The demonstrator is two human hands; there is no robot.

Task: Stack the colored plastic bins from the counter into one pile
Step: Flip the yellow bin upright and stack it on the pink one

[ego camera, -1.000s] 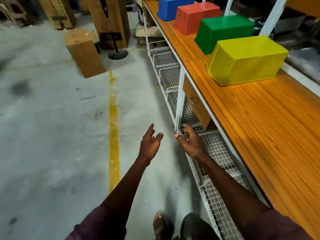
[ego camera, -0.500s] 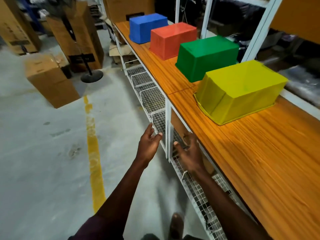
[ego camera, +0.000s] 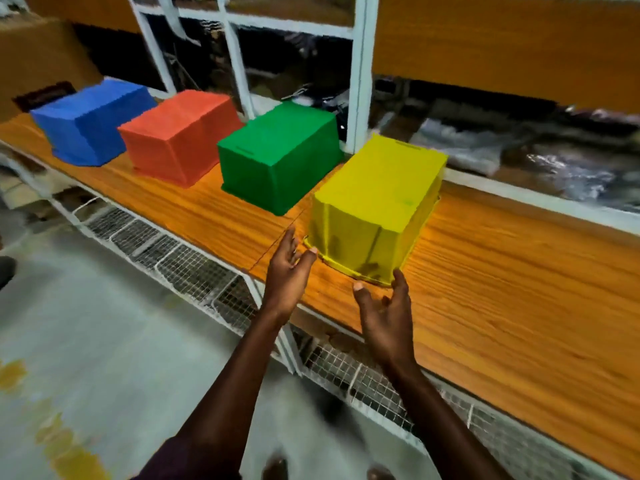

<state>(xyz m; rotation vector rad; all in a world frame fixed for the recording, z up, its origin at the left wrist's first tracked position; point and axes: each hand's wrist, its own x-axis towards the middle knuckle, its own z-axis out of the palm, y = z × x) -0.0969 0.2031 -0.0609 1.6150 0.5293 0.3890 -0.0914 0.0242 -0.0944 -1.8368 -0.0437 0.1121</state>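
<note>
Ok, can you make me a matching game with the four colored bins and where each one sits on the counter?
Things:
1. blue plastic bin
2. red plastic bin
3. green plastic bin
4. yellow plastic bin

Places:
A. right in front of the two open hands
B. far end of the row, farthest from the hands
C. between the red and yellow ones
D. between the blue and green ones

Pairs: 1-B, 2-D, 3-C, 4-A

Bright, even light; heavy motion blur
</note>
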